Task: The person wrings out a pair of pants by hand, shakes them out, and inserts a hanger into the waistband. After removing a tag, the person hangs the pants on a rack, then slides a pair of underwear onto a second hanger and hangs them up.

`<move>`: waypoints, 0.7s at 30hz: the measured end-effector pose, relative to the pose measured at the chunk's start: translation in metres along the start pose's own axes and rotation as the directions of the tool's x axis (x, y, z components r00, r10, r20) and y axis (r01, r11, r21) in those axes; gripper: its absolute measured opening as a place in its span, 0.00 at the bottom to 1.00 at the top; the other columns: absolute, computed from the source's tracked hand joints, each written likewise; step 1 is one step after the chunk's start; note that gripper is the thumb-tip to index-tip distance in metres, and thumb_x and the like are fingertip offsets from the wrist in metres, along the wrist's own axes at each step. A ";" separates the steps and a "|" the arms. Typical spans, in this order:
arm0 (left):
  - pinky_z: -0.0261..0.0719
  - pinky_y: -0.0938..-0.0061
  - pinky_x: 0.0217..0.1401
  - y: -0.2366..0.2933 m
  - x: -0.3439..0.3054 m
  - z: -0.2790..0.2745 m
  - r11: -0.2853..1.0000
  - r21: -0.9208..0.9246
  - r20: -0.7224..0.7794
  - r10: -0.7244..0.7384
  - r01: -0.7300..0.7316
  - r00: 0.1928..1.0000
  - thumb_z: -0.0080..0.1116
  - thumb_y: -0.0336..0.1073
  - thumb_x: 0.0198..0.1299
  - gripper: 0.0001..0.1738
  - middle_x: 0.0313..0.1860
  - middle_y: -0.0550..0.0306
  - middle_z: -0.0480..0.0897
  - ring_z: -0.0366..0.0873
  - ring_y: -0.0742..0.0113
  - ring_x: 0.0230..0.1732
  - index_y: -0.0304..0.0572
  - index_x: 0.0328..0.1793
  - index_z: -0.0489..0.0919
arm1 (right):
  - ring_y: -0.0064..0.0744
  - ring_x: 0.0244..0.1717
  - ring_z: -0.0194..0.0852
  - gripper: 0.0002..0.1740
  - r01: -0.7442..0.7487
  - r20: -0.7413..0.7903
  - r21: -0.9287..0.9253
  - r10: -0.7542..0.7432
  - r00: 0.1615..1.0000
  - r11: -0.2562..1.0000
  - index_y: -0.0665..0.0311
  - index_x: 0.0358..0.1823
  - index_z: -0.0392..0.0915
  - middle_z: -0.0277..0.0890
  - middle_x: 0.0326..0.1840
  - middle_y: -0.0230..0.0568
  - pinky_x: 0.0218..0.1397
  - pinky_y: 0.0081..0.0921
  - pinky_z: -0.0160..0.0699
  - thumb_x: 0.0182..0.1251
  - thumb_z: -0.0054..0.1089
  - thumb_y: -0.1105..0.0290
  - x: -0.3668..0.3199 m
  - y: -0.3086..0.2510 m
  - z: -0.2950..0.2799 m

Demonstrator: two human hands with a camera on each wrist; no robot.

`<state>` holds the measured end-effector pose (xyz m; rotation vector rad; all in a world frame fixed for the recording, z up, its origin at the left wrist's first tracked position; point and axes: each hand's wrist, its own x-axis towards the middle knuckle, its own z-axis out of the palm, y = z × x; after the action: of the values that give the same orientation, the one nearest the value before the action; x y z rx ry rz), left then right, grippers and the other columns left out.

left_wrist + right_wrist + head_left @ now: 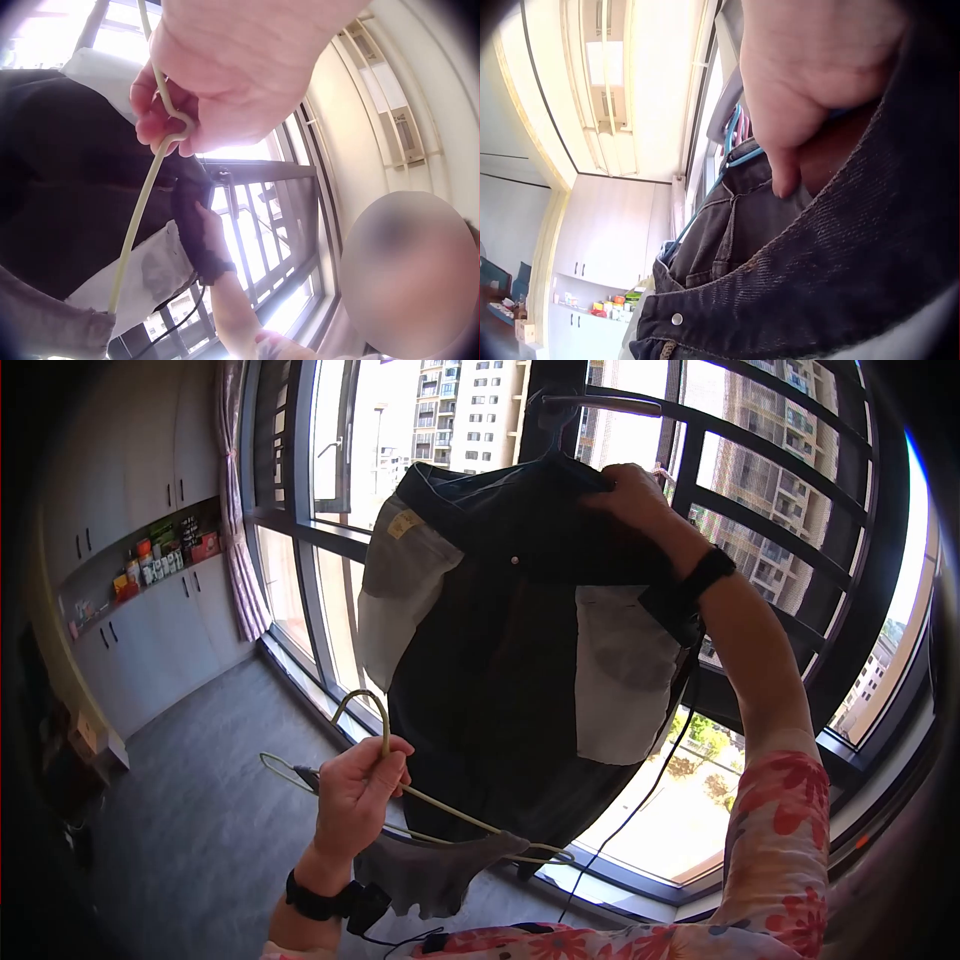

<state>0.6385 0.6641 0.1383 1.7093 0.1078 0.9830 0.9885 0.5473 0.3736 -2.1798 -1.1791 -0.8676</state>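
Observation:
Dark trousers [490,660] with pale pocket linings [625,670] showing hang at the window on a blue hanger [701,210]. At their upper right, my right hand [645,505] grips the waistband; in the right wrist view that hand [817,75] reaches inside the waistband [780,292], its fingertips partly hidden. Lower down, my left hand [360,795] pinches a yellow-green wire hanger [450,807] just below its hook. A small grey garment [430,870] hangs from this hanger. The left wrist view shows the left hand [232,67] around the wire [139,217].
Behind the trousers stand dark-framed windows with bars [790,550] and a window handle [610,405]. Cabinets [150,650] with a shelf of small items line the left wall, beside a curtain [240,530]. A black cable [640,800] dangles by the trousers' right side.

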 end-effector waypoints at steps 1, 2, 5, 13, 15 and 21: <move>0.71 0.85 0.27 -0.002 -0.001 0.000 1.000 -0.003 -0.003 -0.008 0.008 1.000 0.51 0.32 0.64 0.09 0.22 0.63 0.76 0.73 0.79 0.25 0.33 0.40 0.78 | 0.35 0.28 0.79 0.25 0.011 -0.001 -0.028 -0.011 1.000 1.000 0.67 0.38 0.80 0.78 0.26 0.45 0.35 0.30 0.75 0.44 0.69 0.54 0.002 -0.002 -0.009; 0.71 0.85 0.27 -0.003 -0.001 0.002 1.000 0.001 0.016 -0.010 0.010 1.000 0.51 0.32 0.63 0.09 0.22 0.63 0.76 0.73 0.79 0.25 0.33 0.40 0.78 | 0.35 0.28 0.78 0.25 0.021 -0.001 -0.058 -0.021 1.000 0.998 0.68 0.38 0.81 0.78 0.26 0.46 0.35 0.29 0.75 0.44 0.69 0.54 0.005 0.001 -0.014; 0.71 0.85 0.27 -0.006 0.000 0.007 1.000 0.010 0.049 -0.020 0.019 0.999 0.52 0.31 0.63 0.08 0.22 0.63 0.76 0.73 0.79 0.24 0.33 0.40 0.78 | 0.30 0.25 0.77 0.23 0.069 -0.035 -0.023 -0.070 0.997 0.997 0.71 0.36 0.80 0.78 0.26 0.44 0.32 0.28 0.75 0.45 0.70 0.58 0.021 0.016 -0.030; 0.71 0.85 0.26 -0.012 0.010 0.027 0.997 0.068 0.115 0.019 -0.027 0.993 0.51 0.29 0.62 0.07 0.20 0.62 0.76 0.73 0.80 0.24 0.33 0.40 0.78 | 0.28 0.23 0.78 0.22 -0.088 0.091 0.082 0.081 0.993 0.993 0.71 0.35 0.81 0.79 0.23 0.40 0.30 0.25 0.76 0.45 0.69 0.59 0.017 0.055 -0.076; 0.71 0.85 0.26 -0.011 0.015 0.038 0.999 -0.010 0.121 0.051 -0.050 0.991 0.52 0.30 0.62 0.07 0.21 0.62 0.76 0.73 0.80 0.23 0.33 0.41 0.78 | 0.28 0.23 0.77 0.21 -0.115 0.099 0.180 0.098 0.990 0.977 0.71 0.34 0.81 0.78 0.23 0.40 0.30 0.25 0.76 0.45 0.69 0.60 -0.010 0.061 -0.068; 0.70 0.85 0.24 0.002 0.060 0.085 0.973 -0.161 0.114 0.186 -0.166 0.976 0.55 0.31 0.61 0.08 0.21 0.64 0.76 0.71 0.82 0.22 0.34 0.42 0.79 | 0.29 0.26 0.77 0.22 -0.192 0.272 0.196 0.135 0.953 0.962 0.72 0.37 0.80 0.78 0.26 0.42 0.32 0.27 0.75 0.46 0.69 0.61 -0.098 0.018 -0.012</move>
<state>0.7324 0.6300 0.1685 1.6577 -0.2019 0.9816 0.9599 0.4780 0.3073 -2.2120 -1.1300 -0.3719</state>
